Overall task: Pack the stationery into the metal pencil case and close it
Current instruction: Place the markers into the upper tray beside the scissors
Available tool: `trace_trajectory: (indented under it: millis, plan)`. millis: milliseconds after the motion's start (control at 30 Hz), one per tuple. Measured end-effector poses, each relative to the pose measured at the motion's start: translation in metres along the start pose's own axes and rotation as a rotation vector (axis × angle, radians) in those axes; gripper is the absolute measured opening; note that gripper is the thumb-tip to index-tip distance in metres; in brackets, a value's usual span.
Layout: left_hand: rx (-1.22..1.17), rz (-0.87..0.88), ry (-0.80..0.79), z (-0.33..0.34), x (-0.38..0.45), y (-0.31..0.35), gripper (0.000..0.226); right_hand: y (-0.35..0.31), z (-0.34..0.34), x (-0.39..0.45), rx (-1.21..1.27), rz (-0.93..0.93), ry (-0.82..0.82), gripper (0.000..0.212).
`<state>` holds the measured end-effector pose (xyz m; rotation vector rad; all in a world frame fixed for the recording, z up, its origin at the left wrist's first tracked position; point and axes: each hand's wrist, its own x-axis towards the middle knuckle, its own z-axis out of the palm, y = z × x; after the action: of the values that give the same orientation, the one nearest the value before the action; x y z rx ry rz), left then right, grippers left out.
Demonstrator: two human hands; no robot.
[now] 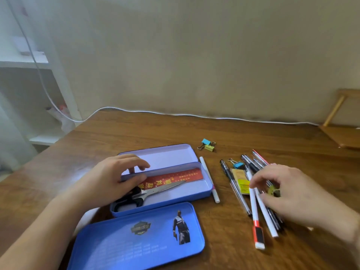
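We count one metal pencil case [202, 189] on the tabletop [136, 131], open, w/ two lids folded out: far lid [175, 154] lilac inside, near lid [136, 238] blue w/ a printed figure. In the middle tray: one red ruler [187, 175] along the far wall and one pair of scissors [155, 190], black handles at the left end, blades pointing right. Just right of the case lies one white pen [209, 181], touching or nearly touching its wall. Binder clips: three total, a blue + yellow pair [206, 145] far of the case, one more blue clip [236, 164] by the pen pile [259, 201]. That pile sits right of the case; roughly 7-8 pens, exact no. can't be told as they overlap, plus one yellow-labelled eraser [241, 182]. Left hand [113, 180] grips the tray's far wall, fingers curled over it, thumb inside. Right hand [296, 193] hovers on the pile, fingers bent; whether it's pinching a pen we can't tell (blurred).
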<state>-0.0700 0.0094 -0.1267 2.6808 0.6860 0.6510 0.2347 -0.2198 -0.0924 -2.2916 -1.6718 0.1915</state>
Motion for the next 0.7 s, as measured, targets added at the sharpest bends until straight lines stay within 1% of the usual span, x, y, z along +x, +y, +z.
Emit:
trace_trajectory:
  millis: [67,167,267,300,367,400,467,533,600,667,700]
  plan:
    - [0.000,0.000,0.019,0.003,0.000,0.006,0.040,-0.007,0.005,-0.003,-0.124,-0.006,0.039,0.009]
    - [0.020,-0.011,0.032,0.008,-0.002,0.012,0.037,-0.016,0.009,-0.007,-0.241,-0.023,0.087,0.014]
    - [0.022,-0.011,0.070,0.010,-0.004,0.016,0.038,-0.017,0.009,-0.011,-0.261,-0.146,0.094,0.003]
    - [0.019,0.002,0.083,0.009,-0.004,0.019,0.036,-0.015,0.007,-0.012,-0.233,-0.206,0.066,0.011]
    - [0.011,0.061,0.096,0.010,-0.003,0.026,0.029,-0.009,0.000,-0.014,-0.196,-0.311,-0.048,0.025]
    - [0.005,0.091,0.103,0.011,-0.004,0.030,0.024,-0.006,-0.003,-0.014,-0.202,-0.362,-0.099,0.029]
    - [0.007,0.090,0.135,0.013,-0.004,0.034,0.015,-0.001,-0.008,-0.015,-0.207,-0.439,-0.164,0.030]
    - [0.012,0.018,0.228,0.013,-0.004,0.028,0.010,0.001,-0.008,-0.016,-0.202,-0.481,-0.207,0.025]
    - [-0.021,-0.080,0.369,0.009,-0.004,0.018,0.006,0.001,-0.003,-0.016,-0.212,-0.527,-0.211,0.018]
    - [-0.103,-0.188,0.505,0.004,-0.002,0.009,0.017,0.000,0.000,-0.015,-0.233,-0.563,-0.189,0.013]
    - [-0.143,-0.240,0.543,0.002,-0.002,0.007,0.018,-0.001,0.001,-0.015,-0.247,-0.582,-0.184,0.013]
